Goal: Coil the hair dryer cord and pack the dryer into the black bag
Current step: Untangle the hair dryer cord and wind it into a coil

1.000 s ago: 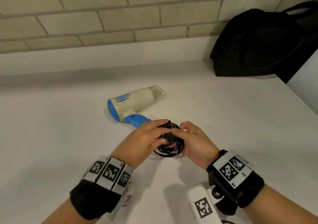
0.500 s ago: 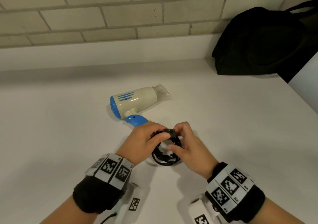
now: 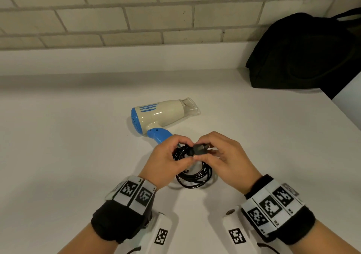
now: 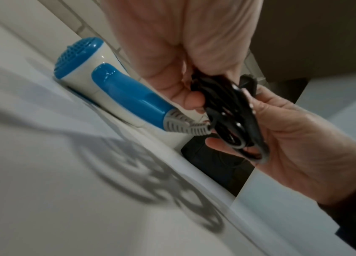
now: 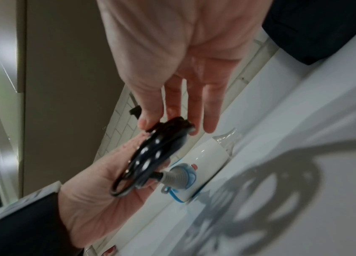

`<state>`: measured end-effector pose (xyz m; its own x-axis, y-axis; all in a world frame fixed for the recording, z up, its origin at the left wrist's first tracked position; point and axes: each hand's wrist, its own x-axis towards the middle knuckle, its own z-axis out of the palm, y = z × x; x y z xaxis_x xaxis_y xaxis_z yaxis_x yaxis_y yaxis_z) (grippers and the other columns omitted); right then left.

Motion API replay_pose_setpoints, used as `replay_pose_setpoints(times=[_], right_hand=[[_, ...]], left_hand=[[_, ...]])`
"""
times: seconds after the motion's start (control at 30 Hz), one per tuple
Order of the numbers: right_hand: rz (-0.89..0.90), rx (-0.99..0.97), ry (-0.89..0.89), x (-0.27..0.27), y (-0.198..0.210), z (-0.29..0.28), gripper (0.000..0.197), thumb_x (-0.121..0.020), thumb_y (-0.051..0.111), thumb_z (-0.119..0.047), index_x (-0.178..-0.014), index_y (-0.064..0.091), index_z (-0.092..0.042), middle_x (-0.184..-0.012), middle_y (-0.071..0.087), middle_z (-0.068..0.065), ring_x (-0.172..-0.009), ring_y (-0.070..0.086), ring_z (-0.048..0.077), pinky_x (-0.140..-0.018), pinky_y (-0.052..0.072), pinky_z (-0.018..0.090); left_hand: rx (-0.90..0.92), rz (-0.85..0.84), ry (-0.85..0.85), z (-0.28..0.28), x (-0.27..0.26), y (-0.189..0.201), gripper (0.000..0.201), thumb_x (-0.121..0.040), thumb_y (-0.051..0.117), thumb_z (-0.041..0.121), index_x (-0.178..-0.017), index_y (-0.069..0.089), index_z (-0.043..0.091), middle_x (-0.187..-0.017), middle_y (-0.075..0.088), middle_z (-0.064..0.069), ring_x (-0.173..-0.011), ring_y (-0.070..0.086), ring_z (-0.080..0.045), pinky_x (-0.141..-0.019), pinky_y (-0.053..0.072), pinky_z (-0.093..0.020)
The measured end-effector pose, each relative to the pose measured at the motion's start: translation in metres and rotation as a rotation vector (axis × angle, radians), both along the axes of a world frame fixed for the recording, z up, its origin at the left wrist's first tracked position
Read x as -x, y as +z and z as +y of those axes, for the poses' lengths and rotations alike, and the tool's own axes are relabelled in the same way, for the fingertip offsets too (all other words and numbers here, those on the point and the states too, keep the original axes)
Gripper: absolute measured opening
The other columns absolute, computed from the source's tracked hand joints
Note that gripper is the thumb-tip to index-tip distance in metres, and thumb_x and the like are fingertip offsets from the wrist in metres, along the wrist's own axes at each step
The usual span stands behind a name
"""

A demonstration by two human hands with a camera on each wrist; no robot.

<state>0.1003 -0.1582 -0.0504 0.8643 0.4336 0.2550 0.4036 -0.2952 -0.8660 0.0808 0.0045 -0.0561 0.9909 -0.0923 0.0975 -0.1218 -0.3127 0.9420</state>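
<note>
A cream and blue hair dryer [image 3: 162, 115] lies on its side on the white counter [image 3: 68, 156], nozzle pointing right. Its black cord [image 3: 195, 175] is wound into a small coil just in front of the blue handle [image 4: 128, 93]. My left hand [image 3: 175, 152] grips the coil's upper left side, seen as cord [image 4: 233, 117] in the left wrist view. My right hand [image 3: 214, 153] pinches the black plug [image 3: 199, 149] between thumb and forefinger at the top of the coil, its other fingers straight. The coil [image 5: 150, 155] hangs above the counter. The black bag [image 3: 304, 54] sits at the back right.
A brick wall [image 3: 136, 19] and a low white ledge [image 3: 117, 58] run along the back of the counter. The counter's right edge [image 3: 347, 115] runs diagonally past the bag. Bare counter lies to the left and to the right of the dryer.
The coil has been raised off the counter between both hands. The plug has come up to the top of the coil, into my right fingers. The dryer has not moved.
</note>
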Motion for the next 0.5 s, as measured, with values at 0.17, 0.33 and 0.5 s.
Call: replay_pose_setpoints(times=[0.17,0.33,0.5], right_hand=[[0.046,-0.142,-0.077,0.0,0.002,-0.002,0.023,-0.07,0.06,-0.039,-0.087,0.063,-0.023,-0.084,0.066,-0.004,-0.084,0.062,0.013,-0.078,0.055,0.038],[-0.055,-0.128,-0.078,0.006,-0.003,-0.011,0.021,-0.074,0.06,-0.038,-0.092,0.062,-0.029,-0.098,0.063,-0.015,-0.091,0.06,0.008,-0.085,0.049,0.03],[-0.174,-0.117,-0.073,0.013,-0.004,-0.021,0.018,-0.079,0.058,-0.043,-0.09,0.06,-0.029,-0.097,0.061,-0.015,-0.089,0.059,0.007,-0.081,0.045,0.019]], left_hand=[[0.099,-0.003,0.015,-0.004,-0.002,0.008,0.029,-0.068,0.074,0.008,-0.076,0.057,0.03,-0.075,0.06,0.008,-0.062,0.058,-0.001,-0.059,0.05,-0.014],[0.048,-0.013,-0.029,-0.001,-0.001,0.012,0.031,-0.066,0.075,0.006,-0.074,0.058,0.031,-0.067,0.067,0.022,-0.068,0.06,0.003,-0.065,0.048,-0.009],[0.094,0.046,-0.068,0.0,-0.001,0.013,0.034,-0.069,0.071,0.001,-0.074,0.063,0.033,-0.068,0.068,0.022,-0.068,0.061,0.005,-0.064,0.047,-0.007]])
